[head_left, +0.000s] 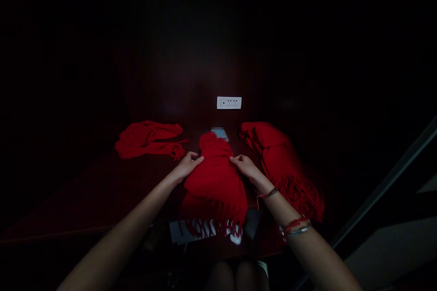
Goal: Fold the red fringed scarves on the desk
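Worktop: a dark reddish surface (112, 191) runs from the lower left of the frame to the centre.
Left scarf: a red fringed scarf (146, 140) lies loosely bunched, left of centre.
Left hand: the left hand (185, 166) is narrow, holding the middle scarf's left edge, thumb on top.
White sheet: a pale sheet (180, 233) shows below the fringe, lower centre.
Middle scarf: a red scarf (216, 175) lies at the centre, its fringe towards the bottom.
Blue patch: a pixelated pale patch (220, 133) touches its far end.
Socket: a white socket plate (229, 102) sits on the dark wall, just above centre.
Right hand: the right hand (246, 166) is narrow, pinching the middle scarf's right edge.
Right scarf: a folded red scarf (278, 148) lies right of centre, fringe nearest.
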`<state>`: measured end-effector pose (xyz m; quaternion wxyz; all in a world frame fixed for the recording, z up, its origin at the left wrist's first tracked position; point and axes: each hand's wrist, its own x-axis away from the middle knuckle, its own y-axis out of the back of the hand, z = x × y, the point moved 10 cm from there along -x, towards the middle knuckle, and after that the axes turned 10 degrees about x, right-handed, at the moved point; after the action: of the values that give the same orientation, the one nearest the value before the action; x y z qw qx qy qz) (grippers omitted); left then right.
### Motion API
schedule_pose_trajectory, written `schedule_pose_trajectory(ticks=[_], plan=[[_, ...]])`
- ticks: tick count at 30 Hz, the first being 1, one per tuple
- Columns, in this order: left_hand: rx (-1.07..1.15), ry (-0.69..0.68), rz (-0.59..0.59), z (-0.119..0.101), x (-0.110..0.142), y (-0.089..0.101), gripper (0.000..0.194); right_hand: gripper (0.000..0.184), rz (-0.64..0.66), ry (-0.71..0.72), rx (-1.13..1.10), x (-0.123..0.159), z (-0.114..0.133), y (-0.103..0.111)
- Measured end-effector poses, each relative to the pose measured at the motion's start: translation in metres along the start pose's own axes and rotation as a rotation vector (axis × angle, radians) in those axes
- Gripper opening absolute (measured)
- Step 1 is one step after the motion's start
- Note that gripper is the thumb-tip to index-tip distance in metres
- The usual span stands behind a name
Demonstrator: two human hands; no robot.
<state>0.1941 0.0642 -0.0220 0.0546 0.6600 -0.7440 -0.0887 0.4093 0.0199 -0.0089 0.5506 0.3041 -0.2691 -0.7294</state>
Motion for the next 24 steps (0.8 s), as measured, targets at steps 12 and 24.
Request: schedule_pose_trajectory(ticks=[12,24], plan=[[0.255,0.083,0.347,-0.014,0.053,-0.01,0.057,0.012,0.15,-0.178,-0.562,0.053,-0.005,-0.003],[-0.184,0.089,0.317,-0.011,0.047,-0.004,0.065,0.038,0.177,0.128,0.207,0.048,0.019,0.013]])
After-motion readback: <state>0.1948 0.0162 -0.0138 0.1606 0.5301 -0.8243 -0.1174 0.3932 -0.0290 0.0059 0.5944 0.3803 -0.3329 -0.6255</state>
